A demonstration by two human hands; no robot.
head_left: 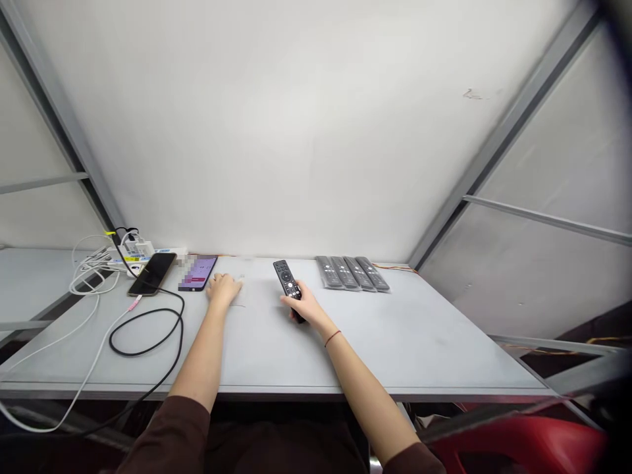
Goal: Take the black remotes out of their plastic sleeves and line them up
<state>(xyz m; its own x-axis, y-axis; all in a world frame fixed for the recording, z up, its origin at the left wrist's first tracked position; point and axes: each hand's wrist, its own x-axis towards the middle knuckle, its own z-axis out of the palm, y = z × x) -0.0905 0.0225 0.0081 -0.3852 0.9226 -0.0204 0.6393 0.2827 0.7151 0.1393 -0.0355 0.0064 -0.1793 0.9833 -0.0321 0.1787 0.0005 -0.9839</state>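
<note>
My right hand (307,304) is closed around the lower part of a black remote control (286,278). The remote is tilted over the desk with its buttons facing up, and its top end points away from me. Palm down on the desktop, my left hand (224,289) rests just right of a phone with a lit purple screen (200,272). Its fingers are spread and slightly bent. Faint edges of something clear, perhaps thin plastic, show beside those fingers; I cannot make out what it is. Several remotes in clear plastic sleeves (351,273) lie side by side to the right.
A dark phone (153,274) leans near a white power strip (170,251) with plugs at the back left. White cables (91,273) and a looped black cable (143,354) run over the left of the grey desk (419,349). A red chair (523,444) stands at the lower right.
</note>
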